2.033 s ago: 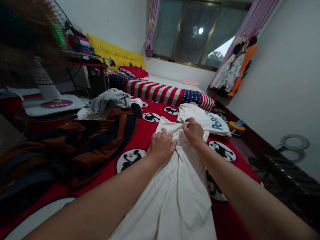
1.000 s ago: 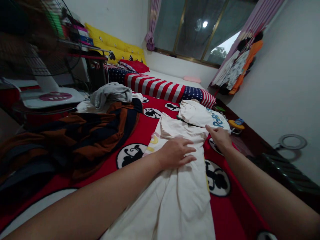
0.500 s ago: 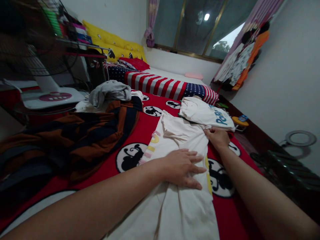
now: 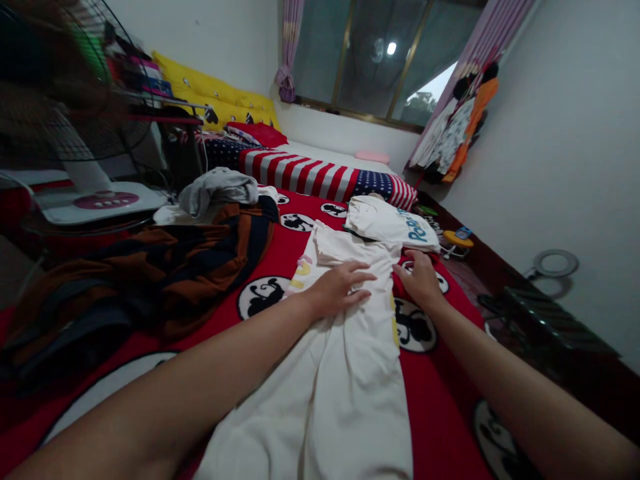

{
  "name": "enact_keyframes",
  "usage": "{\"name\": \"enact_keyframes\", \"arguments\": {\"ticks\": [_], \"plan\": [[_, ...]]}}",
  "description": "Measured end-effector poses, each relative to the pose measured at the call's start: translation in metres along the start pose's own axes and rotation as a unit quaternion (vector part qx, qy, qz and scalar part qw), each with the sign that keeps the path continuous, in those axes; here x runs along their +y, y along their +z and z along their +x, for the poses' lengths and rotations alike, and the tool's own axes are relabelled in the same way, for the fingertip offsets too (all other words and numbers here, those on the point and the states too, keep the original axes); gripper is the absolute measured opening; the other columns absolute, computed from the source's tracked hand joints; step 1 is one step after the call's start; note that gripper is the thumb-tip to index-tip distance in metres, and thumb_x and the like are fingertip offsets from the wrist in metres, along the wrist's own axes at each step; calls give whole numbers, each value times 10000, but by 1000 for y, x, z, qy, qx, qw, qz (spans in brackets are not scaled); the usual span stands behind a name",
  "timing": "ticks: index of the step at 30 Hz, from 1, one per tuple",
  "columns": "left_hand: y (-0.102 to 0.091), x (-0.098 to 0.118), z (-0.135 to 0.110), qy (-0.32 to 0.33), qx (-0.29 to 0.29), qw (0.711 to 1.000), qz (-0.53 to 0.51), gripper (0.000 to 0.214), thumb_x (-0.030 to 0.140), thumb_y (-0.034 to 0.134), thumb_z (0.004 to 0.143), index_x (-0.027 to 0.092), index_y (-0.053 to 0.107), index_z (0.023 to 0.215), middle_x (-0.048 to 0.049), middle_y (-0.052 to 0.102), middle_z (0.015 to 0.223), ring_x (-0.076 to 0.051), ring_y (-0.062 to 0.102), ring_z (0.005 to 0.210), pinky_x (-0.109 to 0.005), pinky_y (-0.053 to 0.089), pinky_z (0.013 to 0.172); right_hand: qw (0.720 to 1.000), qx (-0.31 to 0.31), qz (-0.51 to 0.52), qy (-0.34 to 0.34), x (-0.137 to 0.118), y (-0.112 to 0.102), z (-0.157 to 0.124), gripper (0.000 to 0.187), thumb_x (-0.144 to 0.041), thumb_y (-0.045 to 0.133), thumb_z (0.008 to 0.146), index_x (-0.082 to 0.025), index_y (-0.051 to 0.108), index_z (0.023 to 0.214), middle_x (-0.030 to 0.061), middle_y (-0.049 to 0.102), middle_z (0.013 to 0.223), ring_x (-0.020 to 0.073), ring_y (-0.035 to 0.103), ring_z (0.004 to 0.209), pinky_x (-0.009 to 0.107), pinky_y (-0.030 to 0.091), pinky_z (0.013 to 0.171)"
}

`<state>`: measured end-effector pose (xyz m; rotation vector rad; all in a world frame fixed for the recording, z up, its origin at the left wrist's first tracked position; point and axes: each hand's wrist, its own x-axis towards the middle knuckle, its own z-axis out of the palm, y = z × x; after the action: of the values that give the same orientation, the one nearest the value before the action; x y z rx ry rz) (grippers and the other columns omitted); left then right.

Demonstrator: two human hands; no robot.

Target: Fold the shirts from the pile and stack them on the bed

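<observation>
one white garment runs lengthwise toward the red blanket's far edge, left hand spread atop, right hand unclenched alongside.

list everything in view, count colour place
blanket: 1, red, centre
garment: 1, white, on blanket
lettered shirt: 1, white, beyond
striped cloth: 1, brown/navy, left
grey cloth: 1, grey, left
fan: 1, white base, left
bed: 1, red/white/blue, back
cushion: 1, yellow, back left
window: 1, gold frame, back
curtains: 2, purple, beside window
hanging clothes: several, mixed, right
stool: 1, yellow, right
left hand: 1, on garment
right hand: 1, beside garment
</observation>
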<state>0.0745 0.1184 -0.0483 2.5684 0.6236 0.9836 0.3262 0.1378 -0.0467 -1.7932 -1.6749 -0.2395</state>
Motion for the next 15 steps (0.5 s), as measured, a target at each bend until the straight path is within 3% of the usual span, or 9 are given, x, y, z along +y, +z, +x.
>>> {"name": "enact_keyframes", "arguments": {"ticks": [2, 5, 9, 15], "plan": [[-4, -5, 1, -31, 34, 999, 12, 346, 166, 579, 866, 209, 631, 1205, -109, 571, 1325, -190, 532, 1233, -345, 419, 1053, 996, -3, 32, -80, -8, -12, -25, 374, -312, 588, 780, -142, 587, 1113, 156, 593, 1112, 286, 576, 1041, 437, 473, 898], [-18, -8, -6, -44, 32, 998, 37, 373, 95, 564, 838, 194, 633, 1191, -104, 582, 1297, -172, 533, 1222, -326, 414, 1056, 979, -49, 75, -181, -26, -34, -64, 269, -265, 571, 815, -200, 593, 1076, 125, 578, 1165, 274, 559, 1114, 451, 464, 953], [-48, -8, -38, -40, -32, 996, 73, 356, 99, 540, 850, 207, 642, 1174, -97, 550, 1328, -169, 494, 1261, -323, 399, 1065, 955, -110, 111, -253, -42, -63, -112, 206, -199, 524, 872, -250, 609, 1053, 108, 579, 1225, 243, 574, 1134, 423, 495, 946], [-99, 9, -110, -43, -155, 984, 74, 345, 105, 485, 881, 268, 702, 1094, -66, 593, 1282, -176, 525, 1229, -328, 407, 1061, 918, -179, 115, -335, -43, -98, -158, 404, -126, 535, 848, -324, 584, 1197, 86, 603, 1276, 222, 585, 1155, 387, 530, 922]]}}
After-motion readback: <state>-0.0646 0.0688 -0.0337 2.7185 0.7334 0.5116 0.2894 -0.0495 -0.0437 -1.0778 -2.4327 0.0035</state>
